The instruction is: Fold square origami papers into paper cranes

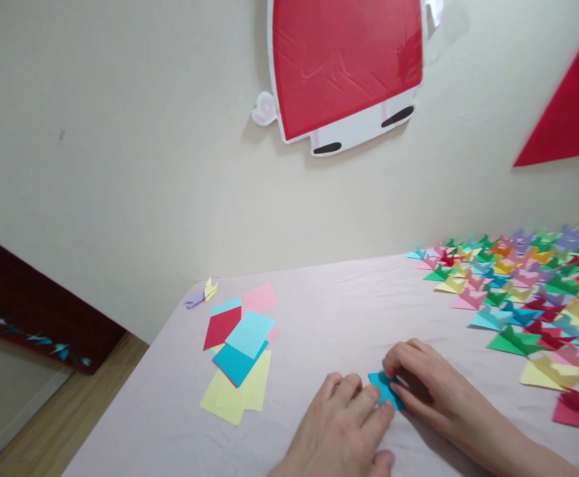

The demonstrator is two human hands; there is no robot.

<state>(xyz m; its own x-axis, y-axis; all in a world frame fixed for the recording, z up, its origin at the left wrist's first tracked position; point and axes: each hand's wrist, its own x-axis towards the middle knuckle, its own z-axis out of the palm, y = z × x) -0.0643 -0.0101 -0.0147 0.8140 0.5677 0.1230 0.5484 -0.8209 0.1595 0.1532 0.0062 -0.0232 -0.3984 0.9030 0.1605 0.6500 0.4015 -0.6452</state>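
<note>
A small piece of blue folded paper (385, 389) lies on the table at the lower middle. My left hand (342, 421) holds it down from the left, its fingertips bent onto the near edge. From the other side, my right hand (426, 384) curls over the paper with thumb and index finger closed at its right part. Both hands cover some of the paper, so its full shape is hidden.
Left of my hands lies a loose pile of coloured paper sheets (252, 336). Two small folded paper figures (209, 290) sit by the table's back left corner. Rows of colourful folded paper figures (513, 285) fill the right side. The wall (170, 165) stands behind the table (170, 411).
</note>
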